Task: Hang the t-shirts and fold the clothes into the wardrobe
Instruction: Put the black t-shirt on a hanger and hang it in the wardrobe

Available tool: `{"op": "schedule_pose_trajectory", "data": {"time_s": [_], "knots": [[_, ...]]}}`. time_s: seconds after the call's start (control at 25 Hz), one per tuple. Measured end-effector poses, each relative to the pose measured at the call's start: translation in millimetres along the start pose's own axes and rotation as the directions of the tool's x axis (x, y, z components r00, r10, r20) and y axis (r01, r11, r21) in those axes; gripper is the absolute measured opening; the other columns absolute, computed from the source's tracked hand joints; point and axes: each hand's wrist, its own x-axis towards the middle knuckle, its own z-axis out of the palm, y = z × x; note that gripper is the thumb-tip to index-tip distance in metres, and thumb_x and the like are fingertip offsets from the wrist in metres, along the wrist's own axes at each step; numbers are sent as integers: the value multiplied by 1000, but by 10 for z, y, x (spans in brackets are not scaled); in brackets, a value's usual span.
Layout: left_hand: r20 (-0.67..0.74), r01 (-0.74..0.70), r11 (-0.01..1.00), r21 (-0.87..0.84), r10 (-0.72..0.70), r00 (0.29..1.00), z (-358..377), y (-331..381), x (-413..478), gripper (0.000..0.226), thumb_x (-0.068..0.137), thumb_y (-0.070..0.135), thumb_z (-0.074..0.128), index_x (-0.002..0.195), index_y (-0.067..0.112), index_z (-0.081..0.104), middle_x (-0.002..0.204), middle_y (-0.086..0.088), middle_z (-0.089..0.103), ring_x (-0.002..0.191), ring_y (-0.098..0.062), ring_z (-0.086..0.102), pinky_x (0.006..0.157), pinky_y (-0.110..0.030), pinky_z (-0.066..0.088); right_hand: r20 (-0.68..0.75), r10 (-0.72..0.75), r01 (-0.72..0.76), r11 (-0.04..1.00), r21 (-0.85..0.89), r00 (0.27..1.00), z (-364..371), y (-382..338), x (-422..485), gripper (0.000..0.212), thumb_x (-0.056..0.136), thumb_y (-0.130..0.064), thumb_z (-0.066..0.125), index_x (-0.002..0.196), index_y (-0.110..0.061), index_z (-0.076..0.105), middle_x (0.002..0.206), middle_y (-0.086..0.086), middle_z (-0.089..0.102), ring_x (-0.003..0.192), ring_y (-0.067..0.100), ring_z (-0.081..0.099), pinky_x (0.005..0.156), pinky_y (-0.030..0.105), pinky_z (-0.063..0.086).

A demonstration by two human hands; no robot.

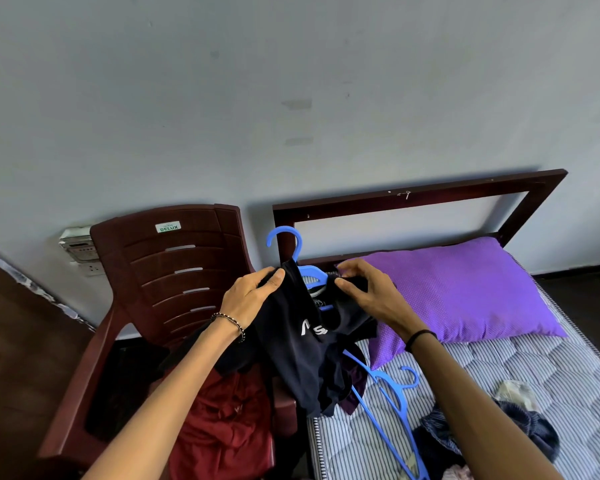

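A dark navy t-shirt with white lettering hangs in front of me over a blue plastic hanger, whose hook sticks up above the collar. My left hand pinches the shirt's left shoulder at the collar. My right hand grips the fabric at the right shoulder, beside the hanger's arm. The shirt's lower part drapes down between a chair and a bed. Another blue hanger lies on the mattress under my right forearm.
A dark red plastic chair on the left holds red clothes and dark ones. The bed's striped mattress carries a purple pillow and crumpled dark clothes. A wooden headboard stands against the grey wall.
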Motion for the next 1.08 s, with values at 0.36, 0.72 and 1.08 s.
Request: {"op": "schedule_pose_trajectory", "data": {"time_s": [0.36,0.72,1.08], "knots": [[-212,49,914,403,41,976,-288,30,-101,49,105,45,29,120,19,68,95,-4,65,109,-33,58,90,-41,37,-153,-29,25,999,-25,988,-30,21,46,14,96,-37,70,105,-27,75,103,-17,73,110,7,64,112,45,42],[-142,-37,892,450,112,984,-257,-46,65,34,104,41,40,121,26,65,109,1,70,108,-22,59,96,-38,35,-205,1,7,999,40,979,-126,-27,49,9,97,-34,69,96,-26,73,95,-12,74,99,4,66,106,28,38],[-491,-125,990,58,137,860,-406,-188,127,7,90,30,70,84,34,70,84,15,69,87,-11,65,79,-31,49,-297,56,-33,996,83,953,-299,-18,-32,9,97,-33,69,96,-26,73,92,-13,75,87,-7,65,98,27,48]]}}
